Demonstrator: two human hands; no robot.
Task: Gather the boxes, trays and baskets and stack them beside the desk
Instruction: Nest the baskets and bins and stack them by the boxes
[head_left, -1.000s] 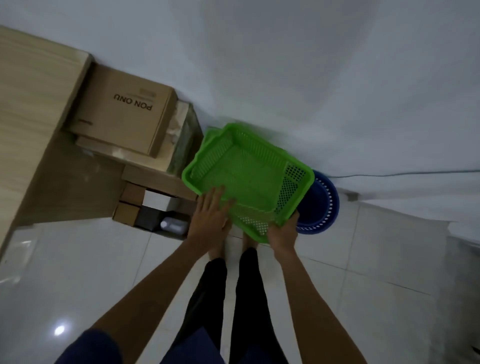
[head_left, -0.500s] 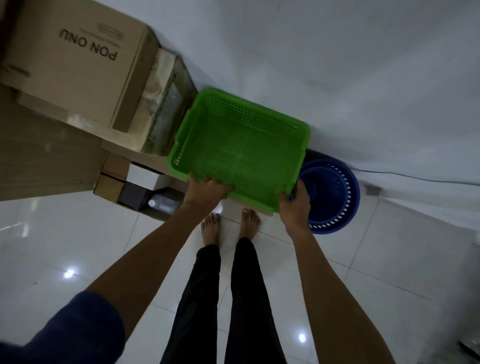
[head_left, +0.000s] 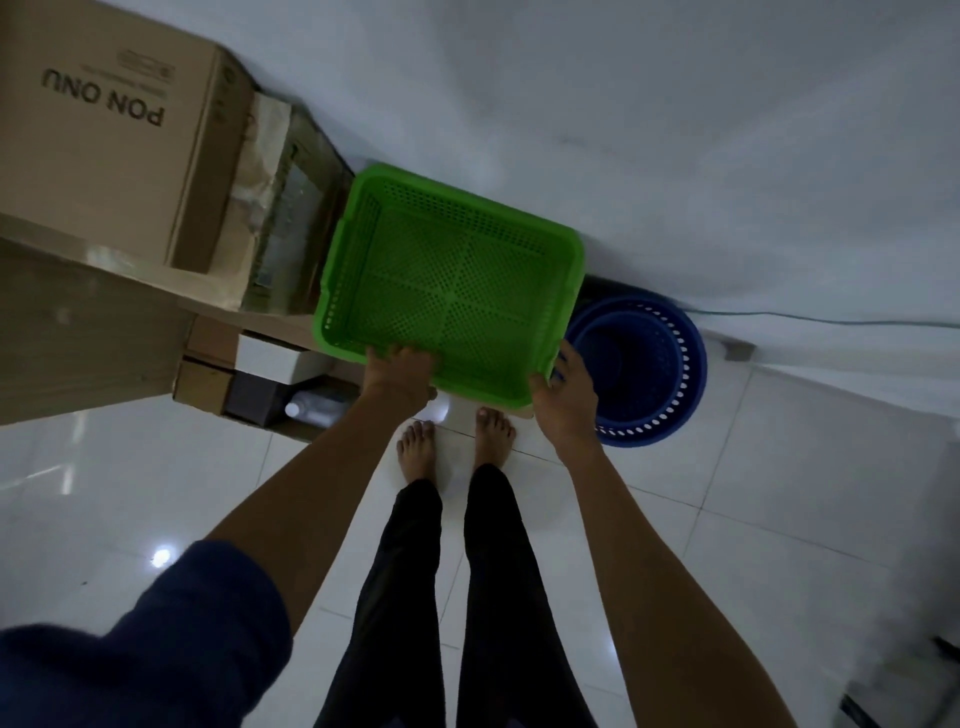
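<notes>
1. The left hand curls its fingers over the near rim of a green perforated plastic basket, gripping it towards the near left corner.
2. The right hand grips the near right corner of the same basket, with the thumb on the near rim and the fingers round the side wall.
3. The green basket sits open side up and holds nothing. It is close to the white wall, between a stack of cartons and a round dark blue slotted plastic basket.
4. In this view the green basket covers the left edge of the blue one. I cannot tell whether it rests on anything.
5. To the left, a large brown cardboard box printed "PON ONU" lies on top of the stack.
6. Below it are smaller brown and white boxes and a clear bottle lying on its side.
7. Two bare feet stand on the glossy white tiled floor, just below the basket's near rim.
</notes>
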